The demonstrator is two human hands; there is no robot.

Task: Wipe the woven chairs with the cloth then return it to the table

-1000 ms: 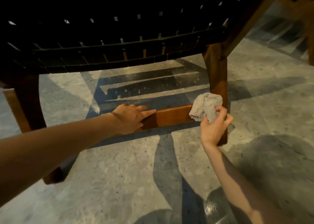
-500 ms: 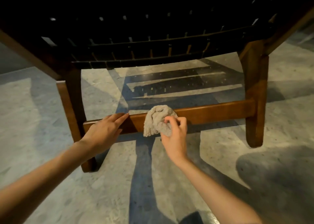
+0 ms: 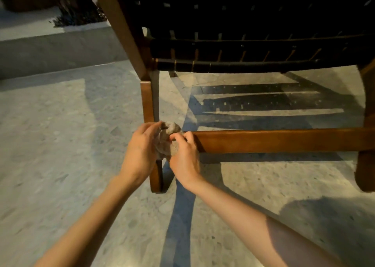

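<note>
Where the low wooden crossbar point(image 3: 284, 141) joins the leg point(image 3: 149, 102) on the person's left side of the woven chair point(image 3: 233, 49), the cloth point(image 3: 170, 132) sits bunched into a grey-beige wad, caught between both hands. The left hand point(image 3: 140, 147) wraps it from the left, fingers curled over its top and touching the leg just above the joint. The right hand point(image 3: 183, 157) pinches it from the right, thumb and bent fingers closed on the fabric, knuckles lying against the very end of the crossbar. Most of the cloth is hidden between the two palms; only its upper folds show. From here the crossbar runs bare and level to the right until it meets the other leg point(image 3: 367, 165) at the frame's edge. Above it, a wide gap opens up to the front edge of the black seat point(image 3: 243, 66), and through that gap the speckled stone floor point(image 3: 50, 145) shows, striped with the seat's shadow. A slanted wooden frame piece point(image 3: 121, 27) rises from the near leg toward the upper left. Left of the leg the floor spreads broadly to a raised ledge point(image 3: 60, 45), well apart from the hands, with something dark and ragged point(image 3: 79, 15) on top of it. Both forearms are bare and enter from the lower edge.
</note>
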